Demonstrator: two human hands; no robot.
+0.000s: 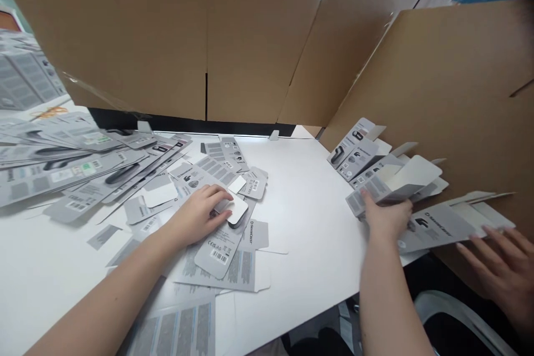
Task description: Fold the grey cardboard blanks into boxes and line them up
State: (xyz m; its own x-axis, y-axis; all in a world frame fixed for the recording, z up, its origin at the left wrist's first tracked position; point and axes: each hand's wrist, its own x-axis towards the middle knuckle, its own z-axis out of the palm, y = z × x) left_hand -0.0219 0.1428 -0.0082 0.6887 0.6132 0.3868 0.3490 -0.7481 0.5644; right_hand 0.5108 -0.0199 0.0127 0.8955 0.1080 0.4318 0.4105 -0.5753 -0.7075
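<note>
The left hand [200,212] lies palm down with its fingers spread flat, pressing on a flat grey carton blank [223,233] that tops a loose spread of the same blanks at the middle of the white desk [308,217]. It grips nothing; the fingertips rest near the blank's white rounded tab. The right hand [386,217] is closed on a partly folded carton [390,186], thumb on the printed side, holding it at the desk's right edge with one white flap raised.

Just beyond that carton lies a small heap of folded cartons [359,150] leaning against a brown cardboard wall [438,100]. A third hand [500,270], a co-worker's, comes in from the lower right with open fingers, near another grey blank [438,228] that overhangs the desk edge.

Judged from how things lie, the work is at an early stage: only a handful of cartons on the right look shaped, while a far larger stack of flat blanks [62,161] waits on the left, besides the scatter under the left hand and more sheets at the near edge.

The blanks are thin grey card, printed with barcodes, small text panels and a dark product picture, white on the inner faces and tabs. They look light, slippery and quick to slide over one another.
</note>
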